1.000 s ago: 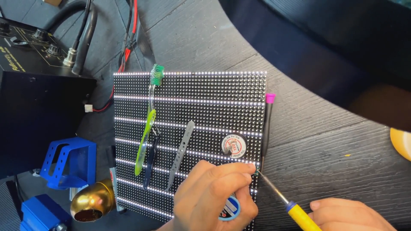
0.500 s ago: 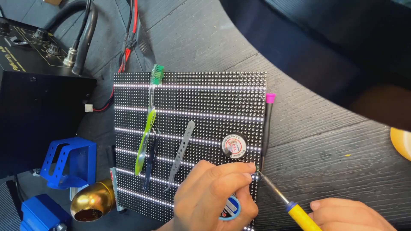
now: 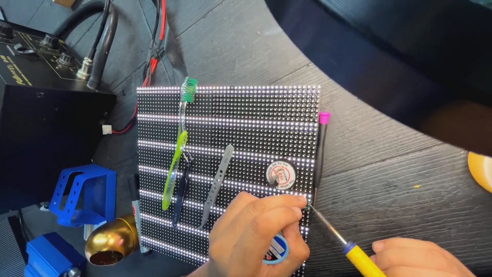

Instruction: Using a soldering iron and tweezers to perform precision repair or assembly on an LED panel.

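Note:
A square LED matrix panel (image 3: 246,123) with lit white rows lies on the dark wooden table. My left hand (image 3: 256,236) rests on its lower right part, pinching something small at the panel's right edge, with a blue-rimmed spool (image 3: 277,249) under the palm. My right hand (image 3: 417,259) grips the yellow handle of a soldering iron (image 3: 359,254); the metal tip meets my left fingertips at the panel edge. On the panel lie a green toothbrush (image 3: 177,154), silver tweezers (image 3: 218,179), dark tweezers (image 3: 180,195) and a small round tin (image 3: 281,174).
A black pen with a pink cap (image 3: 320,149) lies along the panel's right edge. A black control box (image 3: 41,102) with cables sits at left. Below it are blue holders (image 3: 82,192) and a brass tip-cleaner ball (image 3: 110,246). A yellow object (image 3: 482,169) peeks in at right.
The view has shifted very slightly. Both hands stay in place, with the iron's tip held at the panel's right edge.

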